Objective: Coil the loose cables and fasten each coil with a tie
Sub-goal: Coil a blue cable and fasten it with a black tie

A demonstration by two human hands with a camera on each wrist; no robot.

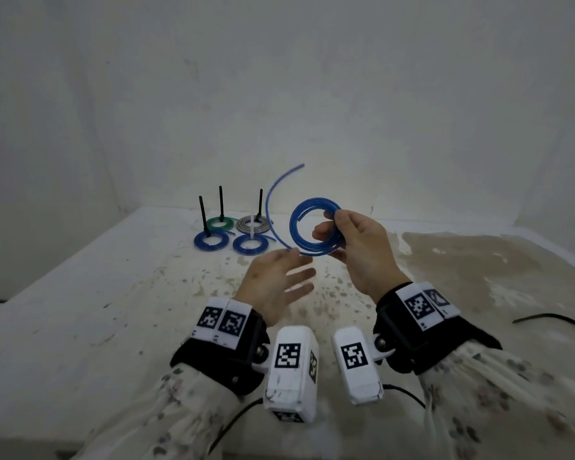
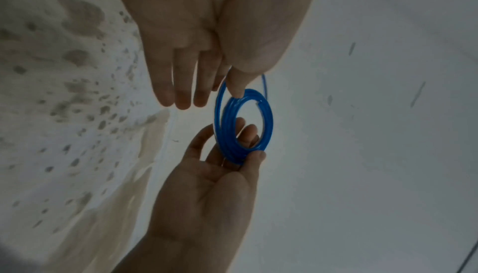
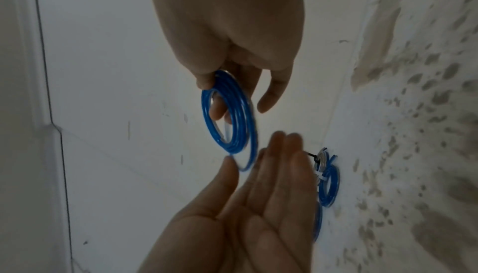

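My right hand (image 1: 329, 225) holds a blue cable coil (image 1: 294, 227) upright above the table and pinches its right side between thumb and fingers. A loose tail (image 1: 273, 200) of the same cable arcs up from the coil's bottom towards the wall. My left hand (image 1: 292, 270) hovers just below and left of the coil, fingers straight and spread, slightly blurred. The left wrist view has the coil (image 2: 269, 122) edge-on, with the left thumb (image 2: 236, 89) touching its rim. In the right wrist view the outer loop (image 3: 243, 134) runs down between the left thumb and fingers.
Several tied coils lie at the back of the stained table (image 1: 113, 293): two blue (image 1: 210, 242) (image 1: 250, 244), one green (image 1: 220, 223), one grey (image 1: 253, 224), some with black tie ends (image 1: 202, 212) standing up. A loose black tie (image 1: 555, 322) lies at the right.
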